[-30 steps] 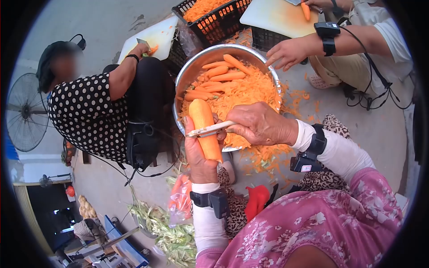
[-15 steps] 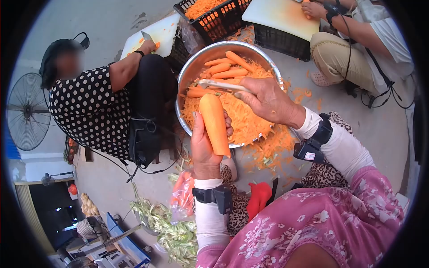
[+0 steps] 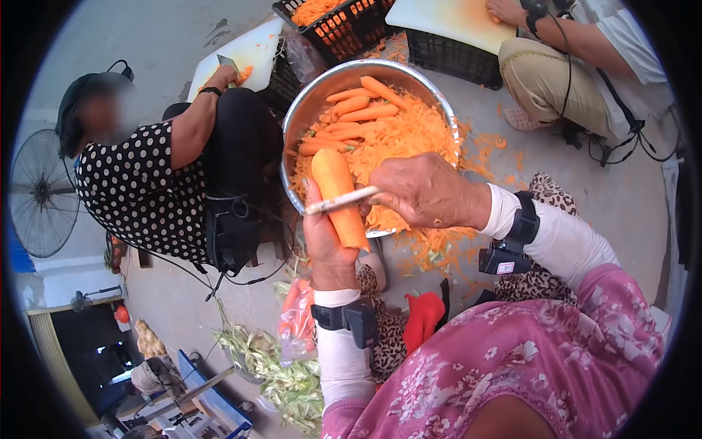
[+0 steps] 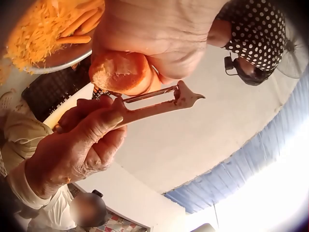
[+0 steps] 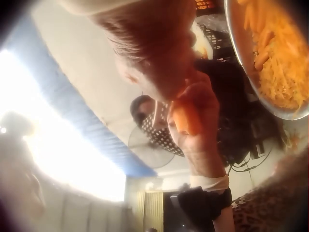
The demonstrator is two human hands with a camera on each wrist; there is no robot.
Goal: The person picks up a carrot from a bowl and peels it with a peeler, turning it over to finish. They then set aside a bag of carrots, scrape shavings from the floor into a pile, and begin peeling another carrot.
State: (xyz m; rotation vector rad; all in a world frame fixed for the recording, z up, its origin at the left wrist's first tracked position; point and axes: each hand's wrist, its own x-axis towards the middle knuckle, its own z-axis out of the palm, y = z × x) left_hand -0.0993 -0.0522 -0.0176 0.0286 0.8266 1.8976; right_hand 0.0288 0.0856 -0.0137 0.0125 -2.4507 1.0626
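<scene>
1. Our left hand grips 1 thick carrot, held tilted above the near-left rim of the bowl.
2. Our right hand is wrapped around the handle of the peeler, which crosses the carrot; we cannot tell whether the blade bites.
3. We judge that an overlong stroke could nick the left thumb, since it sits right beside the peeler's end. If the carrot is slick, it could slip into the bowl.
4. Smaller carrots lie toward the bowl's far-left rim, with shreds heaped to the right rim; a higher heap could spill over.
5. Beyond, 1 person in a dotted shirt holds a knife at a cutting board's near edge.
</scene>
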